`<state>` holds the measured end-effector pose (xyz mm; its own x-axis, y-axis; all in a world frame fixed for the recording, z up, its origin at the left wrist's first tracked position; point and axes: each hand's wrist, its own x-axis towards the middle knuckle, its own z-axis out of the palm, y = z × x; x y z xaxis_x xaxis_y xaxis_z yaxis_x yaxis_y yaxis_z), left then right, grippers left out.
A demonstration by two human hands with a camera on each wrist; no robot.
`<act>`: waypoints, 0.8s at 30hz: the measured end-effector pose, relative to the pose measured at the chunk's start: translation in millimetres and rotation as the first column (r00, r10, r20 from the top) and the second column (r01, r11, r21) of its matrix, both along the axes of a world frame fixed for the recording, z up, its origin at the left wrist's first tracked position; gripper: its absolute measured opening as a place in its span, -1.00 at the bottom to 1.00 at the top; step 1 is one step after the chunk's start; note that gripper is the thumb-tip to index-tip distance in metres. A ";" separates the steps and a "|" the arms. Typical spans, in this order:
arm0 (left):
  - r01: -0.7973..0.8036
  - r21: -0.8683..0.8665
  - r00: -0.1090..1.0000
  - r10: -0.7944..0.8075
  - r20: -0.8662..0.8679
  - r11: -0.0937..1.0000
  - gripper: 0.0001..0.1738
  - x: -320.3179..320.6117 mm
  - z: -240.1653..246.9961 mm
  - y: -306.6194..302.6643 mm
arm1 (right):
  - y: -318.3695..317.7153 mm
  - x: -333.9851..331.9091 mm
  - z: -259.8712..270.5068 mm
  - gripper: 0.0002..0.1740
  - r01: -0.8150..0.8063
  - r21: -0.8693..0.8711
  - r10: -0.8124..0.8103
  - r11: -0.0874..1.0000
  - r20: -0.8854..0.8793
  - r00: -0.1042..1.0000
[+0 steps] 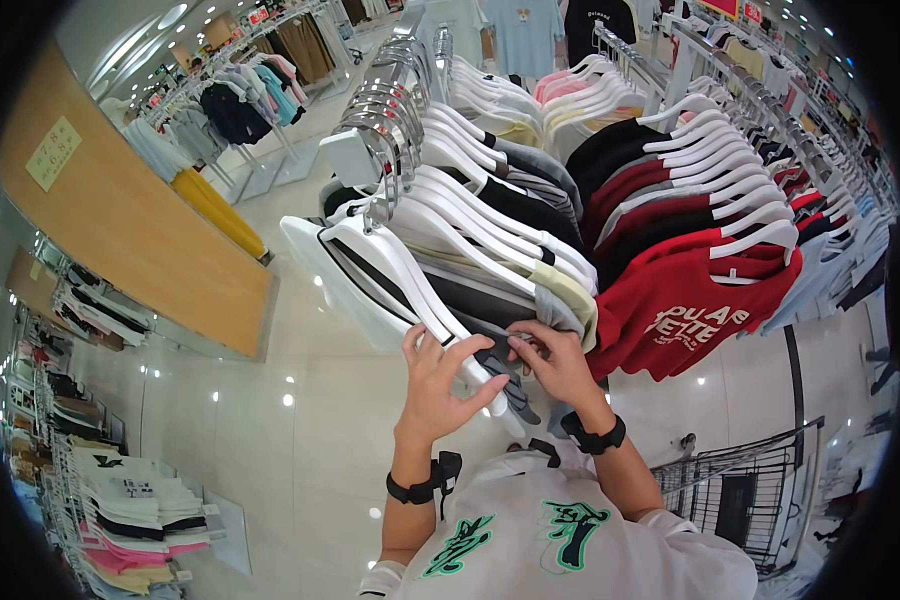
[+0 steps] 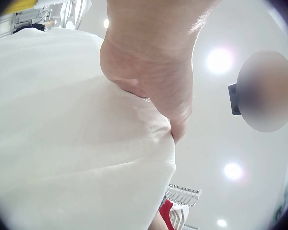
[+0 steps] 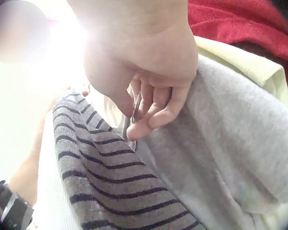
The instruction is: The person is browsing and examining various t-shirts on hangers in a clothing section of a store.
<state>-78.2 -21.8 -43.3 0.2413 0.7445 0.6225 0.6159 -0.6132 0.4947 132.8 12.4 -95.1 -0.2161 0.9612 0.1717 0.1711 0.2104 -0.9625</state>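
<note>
Hangers of clothes crowd a chrome rail. At its near end, the left hand curls its fingers over the shoulder of a white garment, its thumb on the near side; in the left wrist view the hand lies at the edge of the white cloth. The right hand pinches a thin grey edge between thumb and index finger. The right wrist view shows this hand between a grey garment with dark stripes and a plain light grey one. Which one the edge belongs to, I cannot tell.
Red shirts hang on the rail to the right. A black wire cart stands at the lower right. On the left are a wooden panel and a rack of folded-looking clothes. Shiny tiled floor lies between.
</note>
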 end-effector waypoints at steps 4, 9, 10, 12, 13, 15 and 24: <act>-0.010 -0.010 1.000 0.009 -0.014 1.000 -0.46 -1.2 -0.6 -2.4 | -0.8 1.1 -5.1 -0.77 -0.006 0.036 0.006 0.999 -0.006 1.000; -0.006 -0.029 1.000 0.006 -0.018 1.000 -0.44 -1.6 1.9 -3.2 | -3.1 2.6 -10.8 -0.75 -0.009 0.053 0.011 0.999 -0.039 0.999; -0.006 -0.029 1.000 0.005 -0.019 1.000 -0.44 -1.8 1.7 -3.2 | -3.3 2.5 -11.2 -0.75 -0.008 0.052 0.010 0.999 -0.039 0.999; -0.004 -0.032 1.000 0.003 -0.021 0.999 -0.44 -1.9 0.8 -2.7 | -3.7 2.4 -11.2 -0.75 -0.008 0.054 0.011 0.999 -0.055 0.998; -0.002 -0.030 1.000 0.001 -0.022 1.000 -0.44 -1.3 1.1 -2.3 | -3.9 2.4 -10.2 -0.75 -0.006 0.056 0.009 0.998 -0.056 0.998; -0.005 -0.025 1.000 0.005 -0.010 1.000 -0.45 0.4 1.8 -1.5 | -4.3 2.5 -7.7 -0.77 -0.005 0.032 0.007 0.999 -0.061 0.998; 0.006 -0.009 0.999 -0.006 0.035 1.000 -0.46 9.0 1.9 2.6 | -6.5 4.3 -4.4 -0.78 -0.017 0.106 0.017 0.994 0.001 1.000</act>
